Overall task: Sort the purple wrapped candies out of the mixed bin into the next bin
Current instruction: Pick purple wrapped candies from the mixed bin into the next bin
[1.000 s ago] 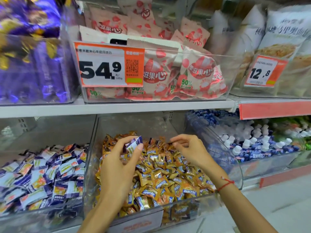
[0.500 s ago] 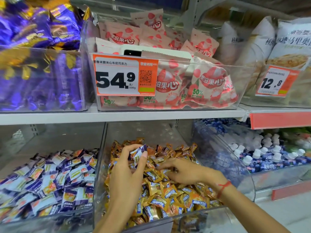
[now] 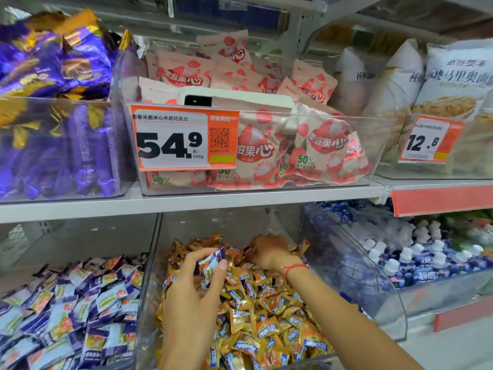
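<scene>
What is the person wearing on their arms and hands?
Very little. Both forearms are bare, with no sleeves in view, and neither the left hand nor the right hand has a glove. The only thing worn is a thin red string bracelet around the right wrist.

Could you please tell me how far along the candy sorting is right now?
Done: the left bin holds many purple candies. In hand: the left hand pinches one purple candy while the right hand digs into the gold pile. Left: dropping it and checking underneath.

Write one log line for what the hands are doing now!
left hand: pinches purple wrapped candy | right hand: digging in orange-candy clear bin, grip unclear | purple-candy bin: left
</scene>
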Demonstrator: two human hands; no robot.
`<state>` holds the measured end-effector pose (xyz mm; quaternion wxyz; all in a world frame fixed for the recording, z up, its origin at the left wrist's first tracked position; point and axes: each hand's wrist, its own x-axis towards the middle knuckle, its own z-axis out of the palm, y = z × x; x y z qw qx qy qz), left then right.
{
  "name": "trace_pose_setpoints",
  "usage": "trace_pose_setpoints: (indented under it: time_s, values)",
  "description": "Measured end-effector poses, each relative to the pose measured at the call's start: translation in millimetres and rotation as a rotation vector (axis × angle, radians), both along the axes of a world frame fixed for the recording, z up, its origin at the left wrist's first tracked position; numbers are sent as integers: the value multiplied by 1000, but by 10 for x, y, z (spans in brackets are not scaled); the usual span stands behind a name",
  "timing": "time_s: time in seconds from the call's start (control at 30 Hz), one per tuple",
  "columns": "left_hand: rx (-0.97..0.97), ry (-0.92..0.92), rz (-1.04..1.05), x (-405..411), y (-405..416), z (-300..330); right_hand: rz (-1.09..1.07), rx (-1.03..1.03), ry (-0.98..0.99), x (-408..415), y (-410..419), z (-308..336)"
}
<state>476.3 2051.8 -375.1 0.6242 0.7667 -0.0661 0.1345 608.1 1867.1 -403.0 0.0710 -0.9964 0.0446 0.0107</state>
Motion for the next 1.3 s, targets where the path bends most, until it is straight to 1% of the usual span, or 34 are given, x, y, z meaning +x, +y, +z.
trace_pose_setpoints:
  time_s: [0.13,0.17,0.2,0.27,0.33,0.43,0.57,0.63,0.73,0.8,0.9,1.0,1.07,1.17,1.23,1.3]
  values:
    - [29,2,-17,-3,-1,-2,36,-31,-51,-105,-61,6]
    - [32,2,-13,0,1,-10,44,-11,-71,-169,-89,23]
    - [40,-4,-6,3,5,-18,52,55,-98,-246,-109,65]
    - [63,-6,-8,15,9,-36,52,356,-118,-442,-163,191]
    - [84,-3,-40,31,13,-60,61,652,-59,-677,-194,327]
    - [128,4,-68,50,10,-97,44,887,-31,-1019,-177,459]
    - [159,-1,-143,29,1,-98,-46,1279,-43,-1295,-5,521]
    - [182,-4,-182,16,-5,-110,-58,1365,-59,-1365,137,521]
    - [188,3,-234,3,-12,-119,-40,1366,-121,-1418,324,471]
    - [185,5,-227,12,-12,-125,-28,1365,-134,-1427,391,447]
    - [136,4,-201,36,1,-129,-4,1339,-93,-1437,389,441]
    - [182,-50,-216,17,-4,-116,16,1267,-15,-1486,262,486]
    - [240,-75,-230,-20,-19,-87,4,1147,-18,-1477,72,519]
    - [221,-64,-192,-23,-33,-75,-117,881,-68,-1226,-338,460]
    - [195,-42,-157,-8,-26,-71,-198,647,47,-1023,-478,349]
    - [174,-38,-117,6,-17,-72,-268,449,250,-846,-457,162]
